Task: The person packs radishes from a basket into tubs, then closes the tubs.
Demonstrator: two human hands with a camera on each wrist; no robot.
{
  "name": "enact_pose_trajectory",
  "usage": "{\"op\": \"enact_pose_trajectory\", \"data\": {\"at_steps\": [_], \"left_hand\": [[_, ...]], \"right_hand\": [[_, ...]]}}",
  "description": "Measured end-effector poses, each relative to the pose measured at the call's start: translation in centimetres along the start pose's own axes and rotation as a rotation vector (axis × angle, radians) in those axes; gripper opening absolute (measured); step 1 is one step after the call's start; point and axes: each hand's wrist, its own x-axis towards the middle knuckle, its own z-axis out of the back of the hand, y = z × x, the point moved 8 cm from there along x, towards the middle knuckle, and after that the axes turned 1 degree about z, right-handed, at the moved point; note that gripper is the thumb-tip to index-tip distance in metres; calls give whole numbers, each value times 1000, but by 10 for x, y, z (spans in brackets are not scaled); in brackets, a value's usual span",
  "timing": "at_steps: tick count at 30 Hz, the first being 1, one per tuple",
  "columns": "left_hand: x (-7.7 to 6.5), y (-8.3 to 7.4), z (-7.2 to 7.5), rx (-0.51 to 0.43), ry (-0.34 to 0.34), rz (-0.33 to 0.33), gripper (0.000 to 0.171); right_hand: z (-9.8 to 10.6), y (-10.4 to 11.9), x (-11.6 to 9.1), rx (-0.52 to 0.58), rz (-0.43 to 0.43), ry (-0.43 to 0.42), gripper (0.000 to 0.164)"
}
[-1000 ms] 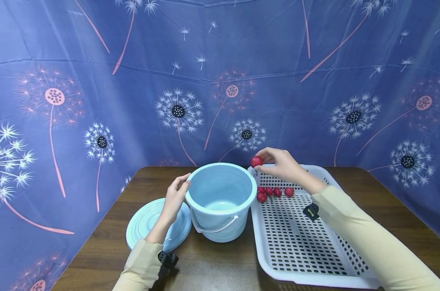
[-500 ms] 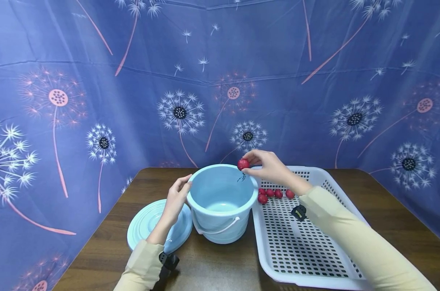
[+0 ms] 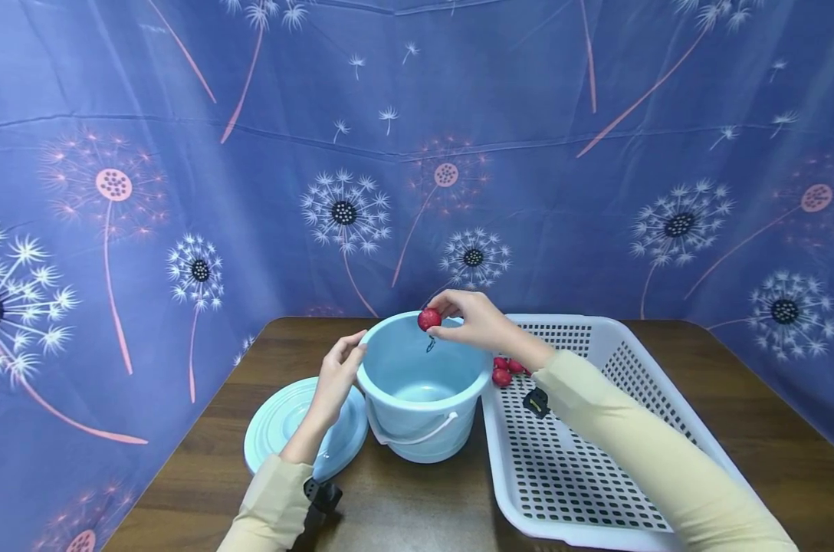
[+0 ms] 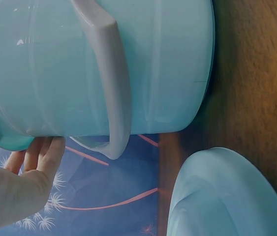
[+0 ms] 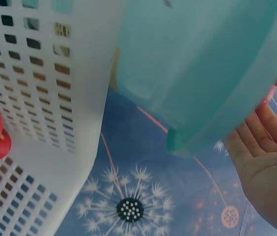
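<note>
A light blue bucket [image 3: 417, 429] stands upright with its mouth uncovered and its pale handle hanging at the front. My left hand [image 3: 336, 379] holds its left rim, fingers against the outside in the left wrist view. Over the bucket's mouth, my right hand [image 3: 474, 320] pinches a red radish [image 3: 428, 319] between thumb and fingers, thin dark roots dangling below it. In the right wrist view the bucket's rim hides most of that radish. Several more red radishes [image 3: 501, 378] lie in a white perforated basket [image 3: 497, 491] to the right, partly covered by my right forearm.
The bucket's round blue lid [image 3: 268, 429] lies flat on the wooden table [image 3: 403, 514], left of the bucket and partly under my left forearm. The basket stands close against the bucket's right side. A blue dandelion-print cloth [image 3: 562, 192] hangs behind the table.
My right hand has carried the radish leftward from above the basket's far left corner to over the bucket's mouth. My left hand has stayed at the bucket's rim.
</note>
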Motion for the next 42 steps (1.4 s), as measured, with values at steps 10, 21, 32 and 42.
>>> {"op": "enact_pose_trajectory", "data": {"at_steps": [10,21,32,42], "left_hand": [[2,2,0,-11,-1,-1,37],[0,0,3,1,-27,2,36],[1,2,1,-5,-16,-1,36],[0,2,1,0,-14,4,37]], "right_hand": [[-23,-2,12,28,33,52,36],[-49,5,19,-4,82,135,32],[-67,9,21,-62,85,224,29],[-77,10,24,-113,114,259,27]]}}
